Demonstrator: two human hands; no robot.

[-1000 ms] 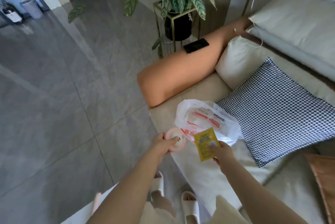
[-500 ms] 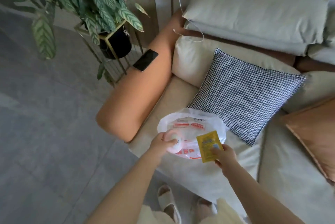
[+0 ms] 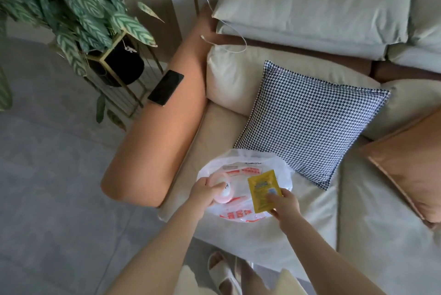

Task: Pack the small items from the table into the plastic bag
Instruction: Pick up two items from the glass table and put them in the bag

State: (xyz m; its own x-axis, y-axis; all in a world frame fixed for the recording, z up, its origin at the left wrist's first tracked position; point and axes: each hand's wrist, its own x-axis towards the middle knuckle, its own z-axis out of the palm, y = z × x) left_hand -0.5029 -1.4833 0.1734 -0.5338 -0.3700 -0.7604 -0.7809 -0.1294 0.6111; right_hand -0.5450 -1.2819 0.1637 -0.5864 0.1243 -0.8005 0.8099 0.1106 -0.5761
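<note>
White translucent plastic bag with red print [image 3: 241,208] lies on the beige sofa seat [image 3: 310,218] at lower centre of the frame. Over it, the left hand [image 3: 205,193] is closed around a round pink and white case [image 3: 223,188]; the right hand [image 3: 284,204] pinches a flat yellow foil sachet [image 3: 262,189] by its lower corner. A houndstooth cushion [image 3: 307,125] leans just beyond the bag, toward the upper right.

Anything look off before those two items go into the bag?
The dark phone rests at the outer edge of the orange sofa arm and could slide off. A white cable trails loose over the cushion.
</note>
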